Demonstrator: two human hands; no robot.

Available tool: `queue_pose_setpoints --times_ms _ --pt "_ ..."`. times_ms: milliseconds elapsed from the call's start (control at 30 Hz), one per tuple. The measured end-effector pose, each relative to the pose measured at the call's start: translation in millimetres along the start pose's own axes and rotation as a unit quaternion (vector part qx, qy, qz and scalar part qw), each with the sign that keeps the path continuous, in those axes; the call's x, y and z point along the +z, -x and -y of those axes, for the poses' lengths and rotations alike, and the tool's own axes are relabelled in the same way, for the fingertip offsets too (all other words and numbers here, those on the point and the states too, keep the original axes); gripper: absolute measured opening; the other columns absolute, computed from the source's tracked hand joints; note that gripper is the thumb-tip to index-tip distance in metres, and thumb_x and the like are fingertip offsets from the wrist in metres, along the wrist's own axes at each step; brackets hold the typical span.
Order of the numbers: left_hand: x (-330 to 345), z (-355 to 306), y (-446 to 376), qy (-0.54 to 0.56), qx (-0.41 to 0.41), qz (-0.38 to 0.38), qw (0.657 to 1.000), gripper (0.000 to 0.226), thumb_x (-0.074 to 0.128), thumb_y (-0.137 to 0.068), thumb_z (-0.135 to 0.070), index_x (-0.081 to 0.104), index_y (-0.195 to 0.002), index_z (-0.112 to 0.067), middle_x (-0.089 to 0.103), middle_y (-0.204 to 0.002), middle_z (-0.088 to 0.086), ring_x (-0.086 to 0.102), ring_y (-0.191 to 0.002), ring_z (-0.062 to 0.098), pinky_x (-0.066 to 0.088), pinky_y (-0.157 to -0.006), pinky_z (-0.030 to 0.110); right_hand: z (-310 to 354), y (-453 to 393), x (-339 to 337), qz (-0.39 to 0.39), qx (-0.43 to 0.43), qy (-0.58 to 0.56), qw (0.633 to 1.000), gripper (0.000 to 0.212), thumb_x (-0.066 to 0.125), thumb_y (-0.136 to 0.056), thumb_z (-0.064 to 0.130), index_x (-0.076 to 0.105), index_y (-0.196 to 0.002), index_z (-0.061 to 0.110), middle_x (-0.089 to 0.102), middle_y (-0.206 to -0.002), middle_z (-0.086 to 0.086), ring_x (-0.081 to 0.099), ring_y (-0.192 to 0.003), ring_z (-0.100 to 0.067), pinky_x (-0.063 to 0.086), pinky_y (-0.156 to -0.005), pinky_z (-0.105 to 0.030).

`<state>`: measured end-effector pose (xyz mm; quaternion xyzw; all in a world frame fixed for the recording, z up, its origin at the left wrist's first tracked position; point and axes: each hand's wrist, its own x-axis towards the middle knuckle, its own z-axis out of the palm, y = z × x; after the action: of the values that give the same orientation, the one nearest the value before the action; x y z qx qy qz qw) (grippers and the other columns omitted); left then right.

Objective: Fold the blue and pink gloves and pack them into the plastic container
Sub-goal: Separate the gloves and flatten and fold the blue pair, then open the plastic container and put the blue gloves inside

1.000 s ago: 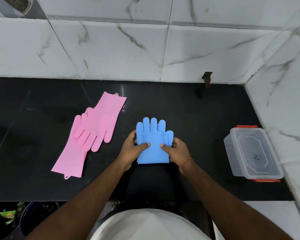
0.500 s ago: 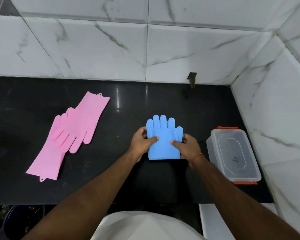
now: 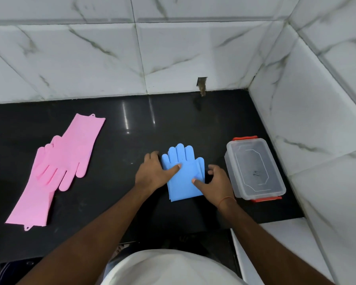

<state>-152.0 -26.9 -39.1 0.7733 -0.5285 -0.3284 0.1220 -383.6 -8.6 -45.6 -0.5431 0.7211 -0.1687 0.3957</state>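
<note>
The blue gloves (image 3: 182, 177) lie folded in a flat stack on the black counter, fingers pointing away from me. My left hand (image 3: 152, 173) holds their left side, thumb on top. My right hand (image 3: 216, 184) holds the right side, its thumb on the lower right part and fingers curled at the edge. The pink gloves (image 3: 58, 167) lie unfolded and overlapping at the far left, apart from both hands. The clear plastic container (image 3: 255, 169) with red clips stands just right of my right hand.
The black counter (image 3: 132, 140) ends at white marble tile walls behind and on the right. A small hole in the back wall (image 3: 201, 84) sits above the counter. The counter's front edge is near my body.
The blue gloves and both hands have moved right, closer to the container. The view has also shifted right, so the pink gloves sit further left.
</note>
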Motion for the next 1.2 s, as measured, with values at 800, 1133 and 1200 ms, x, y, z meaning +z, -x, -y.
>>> queue_pose_setpoints --times_ms 800,1133,1200 --pt "83 -234 -67 0.032 0.260 0.186 0.947 0.045 0.067 -0.105 -0.052 0.087 -0.103 -0.012 0.083 -0.098 0.000 0.074 -0.088 0.013 0.057 -0.082 0.031 -91 68 -73 -0.164 0.202 -0.371 0.891 0.043 0.044 -0.108 0.051 0.069 -0.100 0.018 0.078 -0.087 -0.013 0.069 -0.064 -0.019 0.062 -0.062 -0.038" --pt "94 -240 -65 0.026 0.195 0.137 0.971 0.055 0.051 -0.114 -0.047 0.070 -0.078 -0.010 0.065 -0.075 0.002 0.061 -0.071 0.014 0.047 -0.070 0.030 -92 70 -66 -0.135 0.167 -0.514 0.831 0.046 0.031 -0.116 0.034 0.064 -0.124 0.003 0.078 -0.093 -0.017 0.073 -0.077 -0.024 0.064 -0.080 -0.043" --pt "98 -237 -64 0.061 0.161 0.139 0.975 0.054 0.050 -0.114 -0.047 0.064 -0.071 -0.018 0.064 -0.074 -0.001 0.062 -0.071 0.014 0.047 -0.070 0.029 -97 71 -66 -0.112 0.169 -0.542 0.816 0.047 0.032 -0.116 0.037 0.063 -0.128 0.004 0.080 -0.095 -0.016 0.075 -0.078 -0.026 0.066 -0.077 -0.043"
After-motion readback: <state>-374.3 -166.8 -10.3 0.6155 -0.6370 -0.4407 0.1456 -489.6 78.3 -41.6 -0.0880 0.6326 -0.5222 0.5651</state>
